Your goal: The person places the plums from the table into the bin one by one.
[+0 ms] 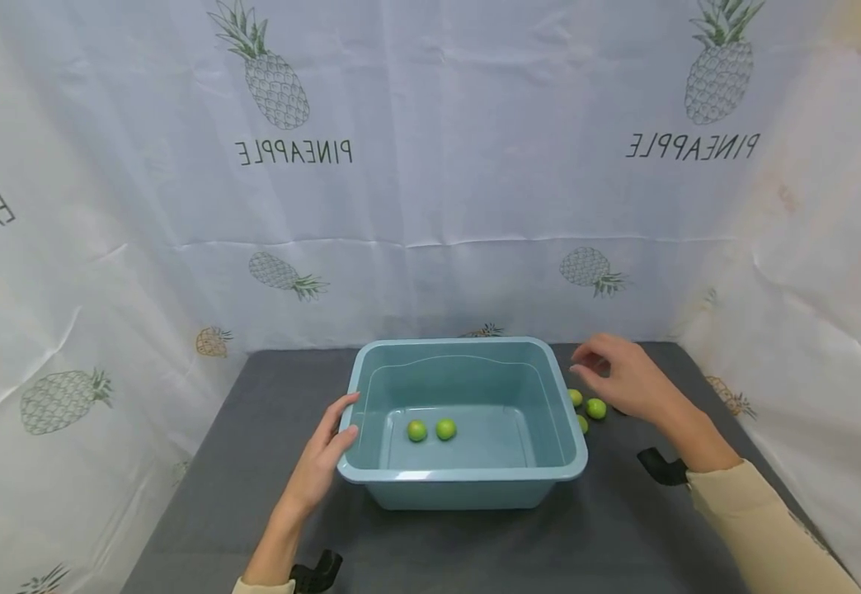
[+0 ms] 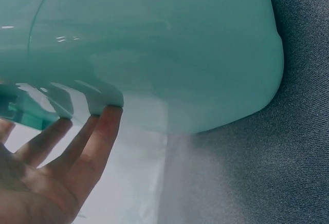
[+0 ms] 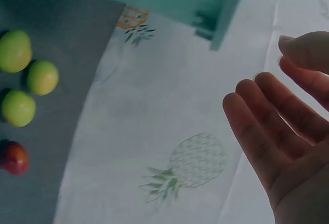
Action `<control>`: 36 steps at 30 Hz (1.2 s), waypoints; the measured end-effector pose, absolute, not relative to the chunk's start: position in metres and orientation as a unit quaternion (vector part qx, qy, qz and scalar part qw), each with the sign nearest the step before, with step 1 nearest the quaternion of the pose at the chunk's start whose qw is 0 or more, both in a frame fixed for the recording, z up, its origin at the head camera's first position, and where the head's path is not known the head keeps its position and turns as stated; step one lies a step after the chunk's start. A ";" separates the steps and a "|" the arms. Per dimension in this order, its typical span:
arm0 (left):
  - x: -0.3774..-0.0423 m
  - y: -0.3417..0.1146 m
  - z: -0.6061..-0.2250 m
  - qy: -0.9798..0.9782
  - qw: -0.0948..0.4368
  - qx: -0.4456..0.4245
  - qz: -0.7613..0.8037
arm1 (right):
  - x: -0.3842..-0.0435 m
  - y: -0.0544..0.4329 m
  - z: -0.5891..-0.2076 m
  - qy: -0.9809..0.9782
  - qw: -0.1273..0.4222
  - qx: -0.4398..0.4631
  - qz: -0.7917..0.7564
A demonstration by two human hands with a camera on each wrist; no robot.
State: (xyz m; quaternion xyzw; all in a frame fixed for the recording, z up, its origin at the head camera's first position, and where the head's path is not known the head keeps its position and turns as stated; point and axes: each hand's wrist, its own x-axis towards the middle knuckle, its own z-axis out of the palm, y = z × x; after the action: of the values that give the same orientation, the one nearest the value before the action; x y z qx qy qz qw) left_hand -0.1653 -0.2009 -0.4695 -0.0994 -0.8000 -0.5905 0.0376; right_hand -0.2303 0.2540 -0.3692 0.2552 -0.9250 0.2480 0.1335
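A light blue-green plastic tub (image 1: 468, 488) stands on the dark table. Two small round green fruits (image 1: 445, 429) lie on its floor, left of centre. At the left rim my left hand (image 1: 319, 462) grips the tub, with thumb and index finger at the rim. In the left wrist view, other fingertips (image 2: 110, 112) touch the outer wall. My right hand (image 1: 623, 375) is raised beside the tub's right rim, its fingers loosely bent and holding nothing. Below it, yellow-green fruits (image 3: 43, 78) lie on the table, with a red fruit (image 3: 15, 158) near them.
The dark grey table cover (image 1: 252, 412) extends on both sides of the tub. A white pineapple-print cloth (image 1: 445, 190) hangs behind and at both sides. A black strap piece (image 1: 661, 467) sits at my right wrist, and another black piece (image 1: 317, 572) at the left.
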 end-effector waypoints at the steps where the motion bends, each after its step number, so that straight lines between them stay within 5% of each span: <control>1: -0.165 -0.201 -0.469 -0.800 0.037 -0.100 -0.590 | -0.231 0.257 -0.373 -0.928 0.131 0.247 0.246; 21: -0.165 -0.200 -0.470 -0.800 0.036 -0.098 -0.591 | -0.257 0.317 -0.438 -0.953 0.091 0.129 0.259; 36: -0.165 -0.200 -0.470 -0.798 0.035 -0.101 -0.593 | -0.264 0.317 -0.488 -0.955 0.077 0.119 0.261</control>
State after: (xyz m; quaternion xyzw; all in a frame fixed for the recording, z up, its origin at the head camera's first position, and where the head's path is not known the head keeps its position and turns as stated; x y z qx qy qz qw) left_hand -0.1651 -0.2000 -0.4697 -0.1010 -0.7981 -0.5930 0.0351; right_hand -0.2643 0.3173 -0.4881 0.1185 -0.9549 0.2611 0.0766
